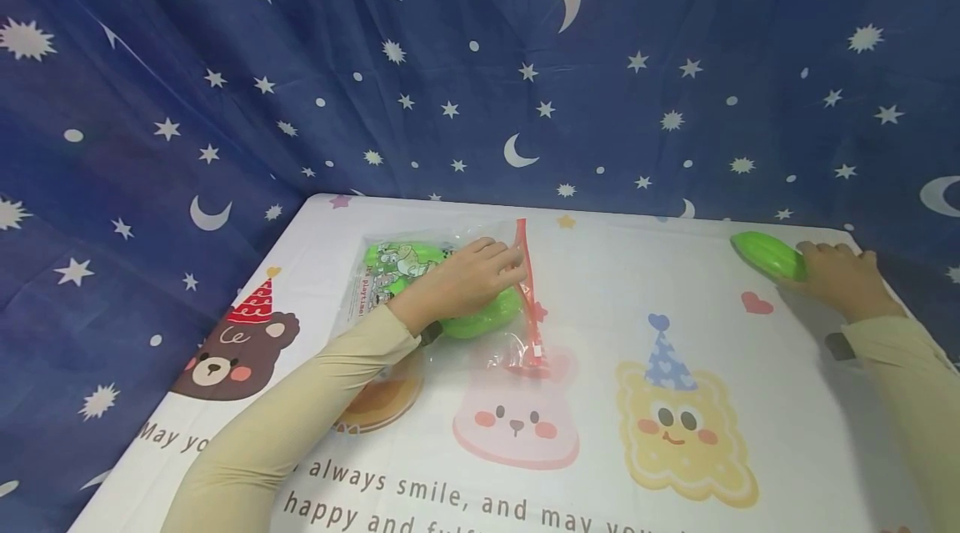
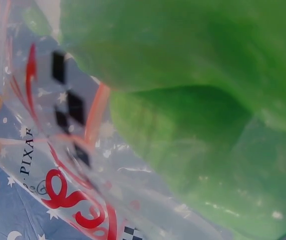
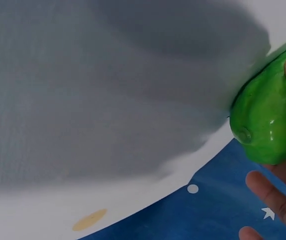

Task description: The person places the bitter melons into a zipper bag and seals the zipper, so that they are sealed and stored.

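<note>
A clear zip bag (image 1: 352,299) with a red zip edge (image 1: 527,274) and printed cartoon figures lies toward the left of the table. Glossy green pieces (image 1: 483,320) are inside it, large and blurred through the film in the left wrist view. My left hand (image 1: 465,279) reaches over the bag, fingers curled at the edge by the red zip. At the far right, my right hand (image 1: 843,279) grips a shiny green elongated toy vegetable (image 1: 765,254) close over the table. In the right wrist view its bumpy surface shows, with the thumb on one side and fingers on the other.
The white tablecloth (image 1: 600,283) carries printed cartoon animals, a biscuit figure and lettering. Behind the table and along its left side hangs a dark blue curtain (image 1: 465,41) with moons and stars. The table's back right corner is close to the right hand.
</note>
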Available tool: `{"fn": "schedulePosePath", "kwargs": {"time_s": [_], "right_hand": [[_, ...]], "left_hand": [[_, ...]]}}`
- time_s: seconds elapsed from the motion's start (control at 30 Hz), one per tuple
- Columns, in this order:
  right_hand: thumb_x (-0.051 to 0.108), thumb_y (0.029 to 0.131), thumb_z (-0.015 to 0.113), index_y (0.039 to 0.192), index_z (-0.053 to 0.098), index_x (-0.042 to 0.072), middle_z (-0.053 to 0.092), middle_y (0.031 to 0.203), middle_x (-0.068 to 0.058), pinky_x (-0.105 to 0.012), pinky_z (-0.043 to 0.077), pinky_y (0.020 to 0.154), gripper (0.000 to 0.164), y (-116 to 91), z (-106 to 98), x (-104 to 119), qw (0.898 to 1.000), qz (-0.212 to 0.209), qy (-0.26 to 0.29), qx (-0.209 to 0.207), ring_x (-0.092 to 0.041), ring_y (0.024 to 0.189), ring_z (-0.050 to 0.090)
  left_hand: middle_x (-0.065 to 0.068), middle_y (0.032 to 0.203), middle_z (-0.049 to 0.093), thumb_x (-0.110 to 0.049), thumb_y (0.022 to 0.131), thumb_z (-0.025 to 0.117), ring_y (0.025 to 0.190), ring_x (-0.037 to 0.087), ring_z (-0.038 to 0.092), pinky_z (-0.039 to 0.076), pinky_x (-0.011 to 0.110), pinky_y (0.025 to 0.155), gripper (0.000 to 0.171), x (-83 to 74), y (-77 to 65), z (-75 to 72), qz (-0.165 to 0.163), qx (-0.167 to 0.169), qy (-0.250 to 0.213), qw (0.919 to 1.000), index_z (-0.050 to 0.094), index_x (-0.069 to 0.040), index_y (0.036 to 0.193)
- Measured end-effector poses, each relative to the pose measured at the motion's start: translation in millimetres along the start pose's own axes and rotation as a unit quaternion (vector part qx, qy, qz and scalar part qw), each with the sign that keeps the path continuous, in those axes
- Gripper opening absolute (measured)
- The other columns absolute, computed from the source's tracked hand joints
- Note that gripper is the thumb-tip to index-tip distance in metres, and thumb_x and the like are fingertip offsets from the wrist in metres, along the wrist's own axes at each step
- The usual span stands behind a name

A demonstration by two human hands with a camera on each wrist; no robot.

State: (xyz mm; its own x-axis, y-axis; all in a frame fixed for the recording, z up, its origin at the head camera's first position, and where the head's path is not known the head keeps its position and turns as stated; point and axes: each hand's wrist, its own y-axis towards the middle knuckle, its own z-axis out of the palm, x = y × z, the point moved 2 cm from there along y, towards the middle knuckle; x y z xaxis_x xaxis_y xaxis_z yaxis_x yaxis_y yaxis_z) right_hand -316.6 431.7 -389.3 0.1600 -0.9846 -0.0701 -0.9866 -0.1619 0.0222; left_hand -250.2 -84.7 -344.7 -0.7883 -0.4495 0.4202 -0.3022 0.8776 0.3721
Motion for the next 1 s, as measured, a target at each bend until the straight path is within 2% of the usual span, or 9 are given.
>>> {"fn": "schedulePosePath", "kwargs": {"time_s": [0.2,0.43,0.6,0.83,1.0], "right_hand": [[0.038,0.077,0.068,0.111,0.048,-0.018,0.055,0.097,-0.037,-0.059,0.037,0.064,0.069,-1,1,-1,1.000,-0.005,0.005,-0.017,-0.049,0.086,0.053],[0.031,0.077,0.071,0.113,0.049,-0.017,0.053,0.104,-0.037,-0.064,0.035,0.073,0.064,-3,-2,5,0.999,-0.006,0.011,-0.050,-0.050,0.094,0.049],[0.026,0.076,0.072,0.115,0.050,-0.014,0.050,0.109,-0.037,-0.065,0.033,0.077,0.059,-6,-10,13,0.995,-0.024,0.016,-0.092,-0.052,0.100,0.045],[0.023,0.073,0.076,0.116,0.052,-0.011,0.051,0.108,-0.033,-0.067,0.032,0.082,0.060,-8,-33,40,0.987,-0.066,0.015,-0.142,-0.050,0.099,0.046],[0.019,0.066,0.081,0.113,0.056,-0.006,0.056,0.101,-0.029,-0.067,0.034,0.082,0.059,-9,-47,67,0.974,-0.110,0.009,-0.197,-0.046,0.095,0.050]], "left_hand": [[0.003,0.109,0.064,-0.001,0.083,0.056,0.094,0.019,0.060,0.047,0.030,0.089,0.026,0.1,0.6,-0.3,0.003,-0.003,0.001,1.0000,0.059,-0.014,0.105],[0.003,0.108,0.064,0.000,0.082,0.056,0.093,0.020,0.060,0.047,0.030,0.088,0.026,-0.3,1.2,-1.5,0.002,-0.001,-0.003,1.0000,0.058,-0.013,0.105],[0.003,0.108,0.064,0.000,0.082,0.056,0.093,0.020,0.060,0.047,0.030,0.088,0.027,-0.5,1.4,-2.2,0.001,-0.002,-0.005,1.0000,0.059,-0.013,0.105],[0.003,0.109,0.064,-0.001,0.083,0.056,0.094,0.020,0.060,0.047,0.030,0.089,0.026,-0.4,1.2,-2.1,0.001,-0.003,-0.005,1.0000,0.059,-0.013,0.106],[0.003,0.109,0.063,-0.001,0.082,0.056,0.094,0.020,0.060,0.047,0.030,0.090,0.027,-0.3,1.1,-2.3,0.002,-0.003,-0.002,1.0000,0.059,-0.013,0.106]]}}
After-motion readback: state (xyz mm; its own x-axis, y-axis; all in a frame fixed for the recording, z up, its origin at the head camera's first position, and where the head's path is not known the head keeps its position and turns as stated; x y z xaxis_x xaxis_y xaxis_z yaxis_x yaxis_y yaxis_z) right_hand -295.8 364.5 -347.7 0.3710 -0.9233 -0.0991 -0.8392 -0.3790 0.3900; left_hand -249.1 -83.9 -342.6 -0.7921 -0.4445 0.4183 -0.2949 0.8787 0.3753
